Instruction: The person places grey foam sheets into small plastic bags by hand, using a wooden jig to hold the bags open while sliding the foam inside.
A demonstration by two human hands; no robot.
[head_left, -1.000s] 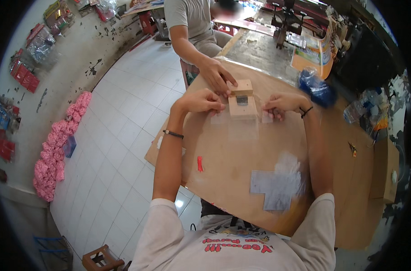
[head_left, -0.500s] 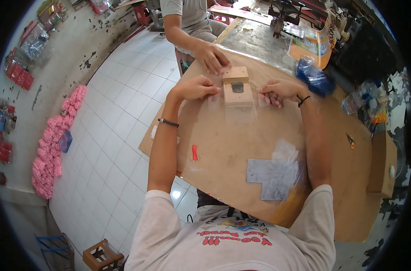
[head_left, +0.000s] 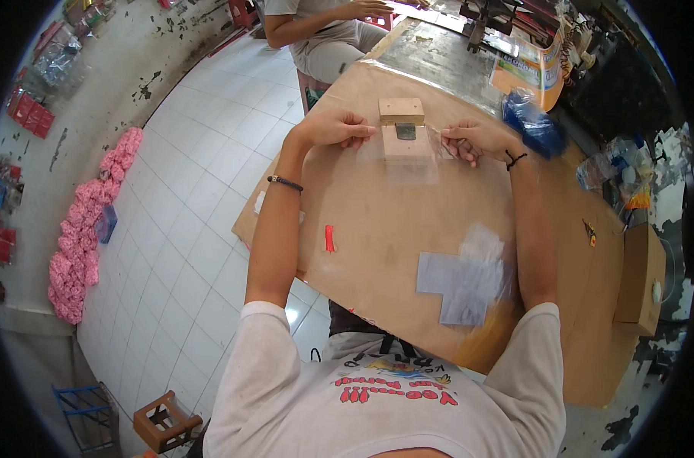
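Between my two hands, on the brown table, sits a small wooden block jig (head_left: 405,109), with a raised bar at its far end and a dark metal piece (head_left: 405,132) in it. A thin clear plastic sheet (head_left: 412,172) lies across its near part. My left hand (head_left: 333,130) pinches the sheet's left edge with closed fingertips, just left of the jig. At the right side, my right hand (head_left: 476,142) is closed on the sheet's other edge. The sheet is so transparent that its outline is hard to follow.
Nearer on the brown table (head_left: 377,244) lie grey-white cut plastic sheets (head_left: 465,286) and a red strip (head_left: 330,238). A blue plastic bundle (head_left: 531,126) is at the far right. A co-worker (head_left: 324,34) sits beyond the far left edge. Pink bundles (head_left: 76,244) line the wall.
The co-worker's hand has left the wooden jig and drawn back from the table. My hands keep their pinch on the sheet at the jig's sides, slightly higher in view.
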